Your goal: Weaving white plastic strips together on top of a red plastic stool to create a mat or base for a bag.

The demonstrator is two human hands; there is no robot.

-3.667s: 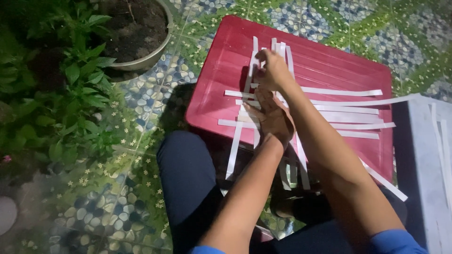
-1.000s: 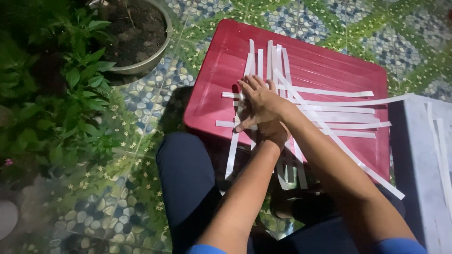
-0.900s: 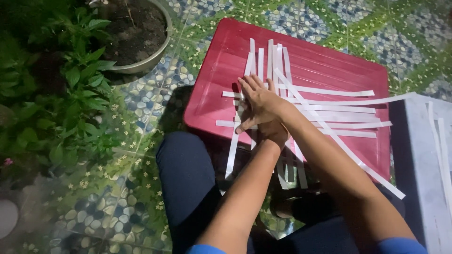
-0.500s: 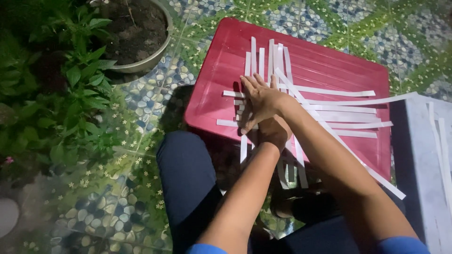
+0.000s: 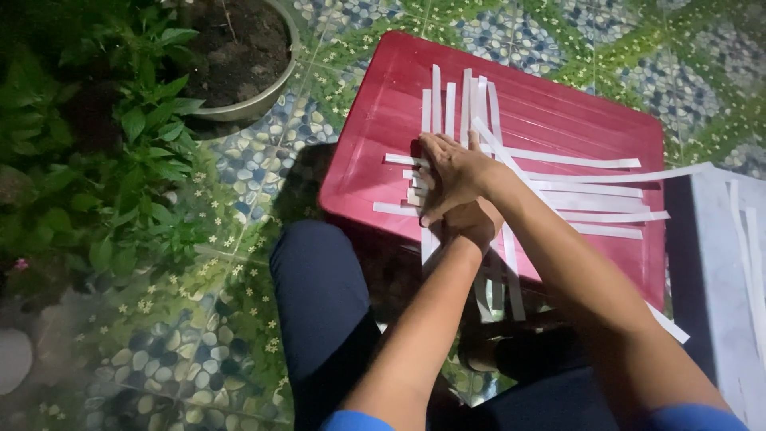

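Right hand (image 5: 449, 174) flat, fingers spread wide, pressing down on woven white paper strips (image 5: 479, 152) at centre-left of red plastic lid (image 5: 550, 104). Left hand (image 5: 472, 225) at 5 o'clock of the right, mostly hidden under it; grip state not readable. Potted plant (image 5: 231, 48) at 10 o'clock. Loose strips (image 5: 746, 239) on grey surface at 3 o'clock.

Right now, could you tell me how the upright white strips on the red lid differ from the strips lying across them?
The upright strips run away from the person, packed side by side; the crosswise strips run left to right, spaced apart. The upright strips pass under the right hand; the crosswise strips stretch toward the red lid's right edge, one beyond it. Both are thin white strips that cross under the hand.
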